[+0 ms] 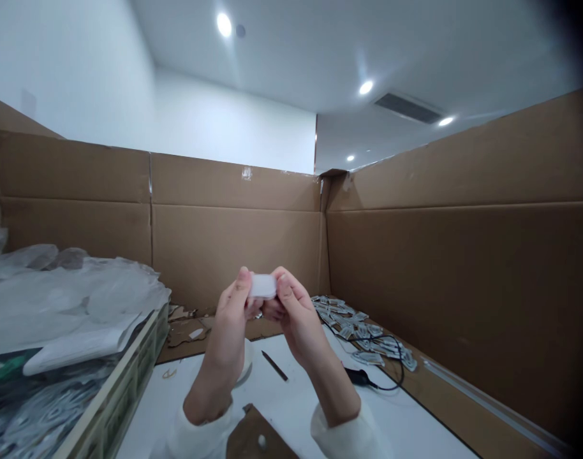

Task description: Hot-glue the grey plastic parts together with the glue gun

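Observation:
A small white rounded piece (263,286) is held up in front of the cardboard wall. My left hand (233,319) pinches its left end, thumb on top and fingers curled behind. At its right end, my right hand (296,312) grips it the same way. The fingertips behind the piece are partly hidden. Below the hands, a dark thin stick (275,366) lies on the white board (301,357). A round white object (246,362) is partly hidden behind my left wrist.
Cardboard walls (234,236) stand behind and to the right. At left, a crate (124,389) holds plastic bags (71,293). Several grey pieces (349,322) lie at right near a black cabled tool (358,377). Brown cardboard (258,437) lies in front.

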`<state>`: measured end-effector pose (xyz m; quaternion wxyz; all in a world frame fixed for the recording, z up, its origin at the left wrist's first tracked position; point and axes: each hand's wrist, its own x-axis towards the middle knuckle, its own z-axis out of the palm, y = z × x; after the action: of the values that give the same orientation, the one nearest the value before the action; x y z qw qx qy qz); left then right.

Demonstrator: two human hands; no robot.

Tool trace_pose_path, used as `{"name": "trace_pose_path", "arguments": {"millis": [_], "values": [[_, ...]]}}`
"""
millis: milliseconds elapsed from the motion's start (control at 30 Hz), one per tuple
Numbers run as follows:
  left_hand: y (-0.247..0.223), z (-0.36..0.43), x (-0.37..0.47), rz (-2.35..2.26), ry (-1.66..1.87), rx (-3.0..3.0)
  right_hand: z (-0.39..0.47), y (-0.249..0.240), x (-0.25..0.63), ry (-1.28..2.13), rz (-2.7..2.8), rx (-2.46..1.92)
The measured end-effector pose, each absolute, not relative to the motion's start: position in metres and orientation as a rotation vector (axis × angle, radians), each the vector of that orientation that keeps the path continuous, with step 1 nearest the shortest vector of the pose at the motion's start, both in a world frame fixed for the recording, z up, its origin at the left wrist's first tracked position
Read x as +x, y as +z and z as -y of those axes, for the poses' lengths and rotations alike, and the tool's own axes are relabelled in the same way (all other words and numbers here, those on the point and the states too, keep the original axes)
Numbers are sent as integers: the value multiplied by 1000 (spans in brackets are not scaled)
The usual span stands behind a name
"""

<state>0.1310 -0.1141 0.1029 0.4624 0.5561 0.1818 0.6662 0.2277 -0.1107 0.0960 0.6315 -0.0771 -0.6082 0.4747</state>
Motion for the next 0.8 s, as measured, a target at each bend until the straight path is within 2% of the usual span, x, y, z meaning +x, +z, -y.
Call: {"name": "trace_pose_path", "arguments": {"millis": [267, 467, 800], "values": [[99, 95, 128, -574, 1619, 1401, 90, 89, 219, 1126, 1331, -223], [96, 91, 128, -619, 1607, 1383, 88, 88, 221, 987, 1414, -283], [95, 88, 128, -582, 1615, 1377, 82, 86, 221, 1132, 1353, -173]]}}
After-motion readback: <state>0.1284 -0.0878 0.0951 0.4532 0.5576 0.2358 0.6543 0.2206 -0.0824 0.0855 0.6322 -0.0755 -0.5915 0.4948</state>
